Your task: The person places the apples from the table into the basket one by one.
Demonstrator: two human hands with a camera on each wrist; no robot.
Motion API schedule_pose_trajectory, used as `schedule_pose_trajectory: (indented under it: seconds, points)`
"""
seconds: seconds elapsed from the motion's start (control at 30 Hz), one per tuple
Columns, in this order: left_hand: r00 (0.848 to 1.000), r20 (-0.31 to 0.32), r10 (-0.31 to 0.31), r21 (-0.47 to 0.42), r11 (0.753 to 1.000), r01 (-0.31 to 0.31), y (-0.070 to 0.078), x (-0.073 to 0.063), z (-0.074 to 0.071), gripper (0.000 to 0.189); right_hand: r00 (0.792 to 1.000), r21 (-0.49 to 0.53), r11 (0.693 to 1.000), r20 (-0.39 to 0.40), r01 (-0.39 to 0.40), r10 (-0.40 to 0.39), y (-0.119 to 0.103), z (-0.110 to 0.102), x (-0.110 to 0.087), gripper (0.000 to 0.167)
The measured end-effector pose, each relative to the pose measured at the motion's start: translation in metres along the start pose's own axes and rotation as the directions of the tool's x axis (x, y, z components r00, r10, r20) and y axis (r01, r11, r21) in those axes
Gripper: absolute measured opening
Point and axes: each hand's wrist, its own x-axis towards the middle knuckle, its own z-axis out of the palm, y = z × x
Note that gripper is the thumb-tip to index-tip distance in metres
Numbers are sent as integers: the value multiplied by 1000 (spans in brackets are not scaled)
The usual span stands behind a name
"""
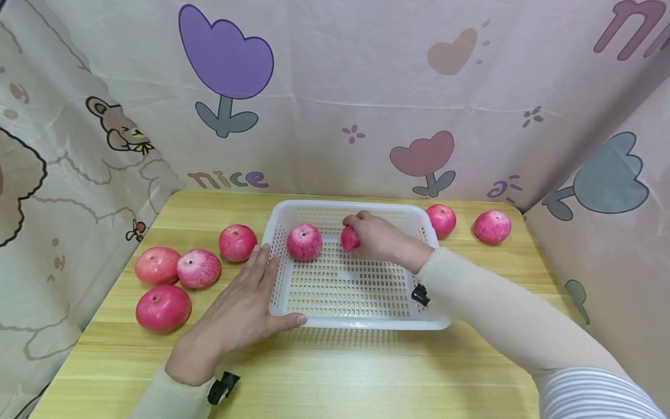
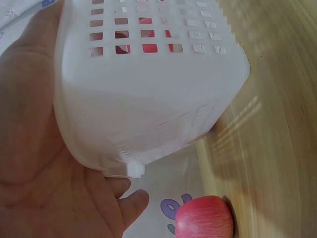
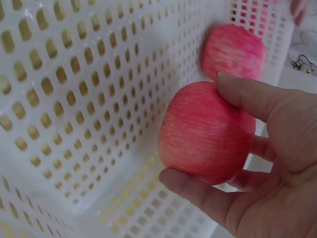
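Observation:
A white perforated plastic basket sits in the middle of the wooden table. My right hand is inside it, gripping a red apple between thumb and curled fingers, just over the basket's floor. Beside that one, toward the basket's left end, lies a streaked pink-red apple. My left hand rests against the basket's left front corner, its fingers straight along the left rim and the thumb out on the front rim. From the left wrist view, the palm lies alongside the basket's outer wall.
Left of the basket lie several apples, including a red apple near the rim and a darker red apple farther forward. Two more stand to the right, one apple by the basket and another apple beyond. Printed curtains enclose the table.

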Motion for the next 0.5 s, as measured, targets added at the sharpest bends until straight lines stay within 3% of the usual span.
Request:
schedule_pose_trajectory:
  seconds: [0.27,0.5]
  points:
    - [1000,1,1,1,1000,-1,0,0,0,136,999,1,1000,38,5,-6,-5,14,3,78]
    - [1000,0,0,-4,1000,0,0,0,1,134,1000,3,1000,10,8,-8,-6,20,4,77]
